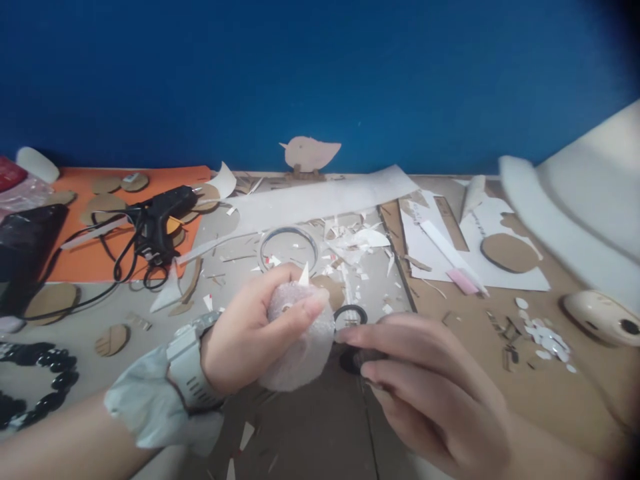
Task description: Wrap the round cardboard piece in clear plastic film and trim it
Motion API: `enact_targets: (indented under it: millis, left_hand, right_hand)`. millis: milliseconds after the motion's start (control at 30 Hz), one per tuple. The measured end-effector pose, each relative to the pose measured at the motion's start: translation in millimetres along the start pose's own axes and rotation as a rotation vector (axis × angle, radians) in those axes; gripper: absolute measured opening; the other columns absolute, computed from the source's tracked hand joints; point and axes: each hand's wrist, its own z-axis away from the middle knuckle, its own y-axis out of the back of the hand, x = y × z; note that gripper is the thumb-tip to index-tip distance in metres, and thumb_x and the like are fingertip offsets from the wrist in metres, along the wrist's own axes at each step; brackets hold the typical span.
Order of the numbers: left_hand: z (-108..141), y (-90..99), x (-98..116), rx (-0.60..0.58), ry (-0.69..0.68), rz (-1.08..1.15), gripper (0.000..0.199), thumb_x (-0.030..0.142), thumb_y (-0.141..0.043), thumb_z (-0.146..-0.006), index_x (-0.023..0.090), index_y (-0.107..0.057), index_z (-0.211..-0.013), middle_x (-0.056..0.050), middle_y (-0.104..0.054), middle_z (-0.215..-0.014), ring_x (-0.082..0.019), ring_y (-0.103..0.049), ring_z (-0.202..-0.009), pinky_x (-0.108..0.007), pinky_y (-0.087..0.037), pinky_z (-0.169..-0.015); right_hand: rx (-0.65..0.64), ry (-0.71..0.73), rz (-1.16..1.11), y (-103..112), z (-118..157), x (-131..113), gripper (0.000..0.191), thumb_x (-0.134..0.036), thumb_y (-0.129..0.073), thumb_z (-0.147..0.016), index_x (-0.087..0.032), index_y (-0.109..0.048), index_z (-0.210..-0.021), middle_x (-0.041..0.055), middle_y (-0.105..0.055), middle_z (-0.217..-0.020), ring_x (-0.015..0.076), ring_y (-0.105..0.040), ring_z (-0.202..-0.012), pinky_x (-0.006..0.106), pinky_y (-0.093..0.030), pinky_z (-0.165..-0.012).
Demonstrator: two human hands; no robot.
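Observation:
My left hand (265,327) is closed round a pale, rounded piece with a sparkly, foam-like surface (300,363). The thumb lies across its front. A small white pointed piece (304,275) sticks up at its top edge beside the fingers. My right hand (430,380) is just to the right, slightly blurred, its fingers bent and the tips drawn towards the pale piece. A dark oval thing (351,361) shows at those fingertips, and a black ring (357,310) lies just above. Whatever the right fingers grip is hard to make out.
A black glue gun (163,220) with its cord rests on orange paper (193,263) at left. A clear ring (287,230), white strip (320,200) and paper scraps lie ahead. A bird cutout (311,155) stands by the blue wall. White sheets (520,277) and a pink-ended cutter (463,281) are right.

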Motion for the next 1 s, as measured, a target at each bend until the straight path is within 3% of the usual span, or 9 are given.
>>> enact_targets:
  millis: [233, 633, 1000]
  left_hand:
    - [0.0, -1.3, -0.6, -0.015, 0.046, 0.111, 0.028, 0.039, -0.050, -0.085, 0.015, -0.052, -0.071, 0.004, -0.047, -0.061, -0.008, -0.044, -0.056, -0.017, -0.038, -0.051]
    - [1.3, -2.0, -0.6, -0.029, -0.061, 0.041, 0.027, 0.036, -0.049, -0.086, 0.015, -0.053, -0.068, 0.004, -0.049, -0.060, -0.008, -0.045, -0.055, -0.017, -0.037, -0.052]
    - [1.6, -1.5, -3.0, -0.023, 0.082, 0.229, 0.029, 0.040, -0.052, -0.083, 0.015, -0.051, -0.068, 0.004, -0.043, -0.059, -0.008, -0.041, -0.054, -0.016, -0.036, -0.047]
  right_hand:
    - [-0.034, -0.008, 0.037, 3.7, -2.9, -3.1, 0.013, -0.006, -0.050, -0.080, -0.015, -0.054, -0.088, 0.0119, -0.067, -0.097, 0.0173, -0.059, -0.082, 0.031, -0.050, -0.076]
    - [-0.007, -0.058, 0.012, 3.4, -4.6, -4.4, 0.019, -0.004, -0.049, -0.077, -0.017, -0.053, -0.090, 0.0086, -0.066, -0.094, 0.0169, -0.059, -0.084, 0.030, -0.050, -0.074]
    - [-0.048, -0.009, 0.026, 3.8, -0.9, -0.3, 0.015, -0.005, -0.048, -0.077, -0.017, -0.053, -0.087, 0.0102, -0.069, -0.099, 0.0156, -0.059, -0.076, 0.027, -0.052, -0.070]
